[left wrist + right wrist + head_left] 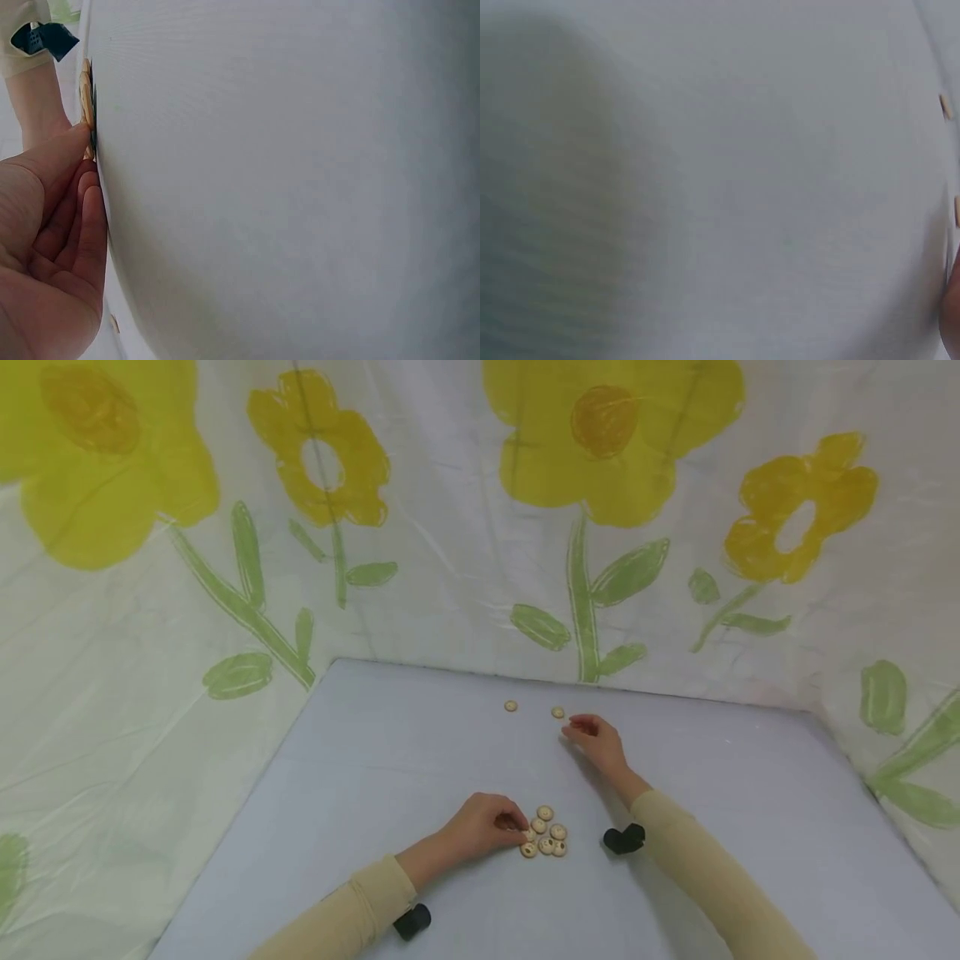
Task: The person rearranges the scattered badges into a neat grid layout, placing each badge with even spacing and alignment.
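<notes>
Several small round wooden discs with dark printed marks lie in a cluster (546, 844) on the pale table. At the cluster's left edge my left hand (482, 825) pinches one wooden disc (529, 836) between thumb and fingertips. The left wrist view shows this hand (52, 225) low on the table, the discs (87, 97) edge-on beyond the thumb. Farther back, my right hand (600, 745) reaches toward another disc (558, 712), fingertips just short of it and nothing visible between them. Only a bit of that hand (951, 315) appears in the right wrist view.
One more disc (511, 706) lies left of the right hand's disc, near the table's back edge. White sheeting (442, 577) painted with yellow flowers rises behind and beside the table (360, 760). A black wrist device (624, 839) hangs at the right sleeve, another (412, 922) at the left.
</notes>
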{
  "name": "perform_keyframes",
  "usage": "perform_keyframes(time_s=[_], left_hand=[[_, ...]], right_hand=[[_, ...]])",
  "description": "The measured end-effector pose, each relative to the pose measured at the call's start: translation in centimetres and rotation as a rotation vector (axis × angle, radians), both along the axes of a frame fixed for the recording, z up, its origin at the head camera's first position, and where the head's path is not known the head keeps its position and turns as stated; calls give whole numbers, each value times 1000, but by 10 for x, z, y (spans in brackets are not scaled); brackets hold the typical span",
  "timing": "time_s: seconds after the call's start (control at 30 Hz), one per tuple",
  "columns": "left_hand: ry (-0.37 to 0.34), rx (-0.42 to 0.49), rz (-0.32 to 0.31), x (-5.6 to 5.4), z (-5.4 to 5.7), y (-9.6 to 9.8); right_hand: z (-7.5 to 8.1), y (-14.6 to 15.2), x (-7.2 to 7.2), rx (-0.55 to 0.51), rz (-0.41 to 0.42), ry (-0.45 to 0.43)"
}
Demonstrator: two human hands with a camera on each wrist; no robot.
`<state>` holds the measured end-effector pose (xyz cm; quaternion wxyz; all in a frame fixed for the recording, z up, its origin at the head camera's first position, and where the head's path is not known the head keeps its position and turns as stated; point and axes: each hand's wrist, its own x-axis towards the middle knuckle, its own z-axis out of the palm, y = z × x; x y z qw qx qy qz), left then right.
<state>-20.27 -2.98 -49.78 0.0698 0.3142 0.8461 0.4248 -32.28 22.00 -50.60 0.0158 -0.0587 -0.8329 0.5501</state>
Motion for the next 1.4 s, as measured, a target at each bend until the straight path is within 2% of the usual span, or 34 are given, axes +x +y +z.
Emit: perform_keyframes(time_s=[0.2,0.63,1.13,1.4], left_hand=[[-4,3,-3,-1,-1,0],[-4,-10,-4,-2,-1,1],[-31,-18,3,-1,0,1],[-26,-6,-5,-3,0,2]], right_hand=[[-3,2,15,-139,25,-22],[-5,4,51,-197,80,-36],[-5,-1,93,-165,130,-54],[-8,1,112,-141,208,-35]])
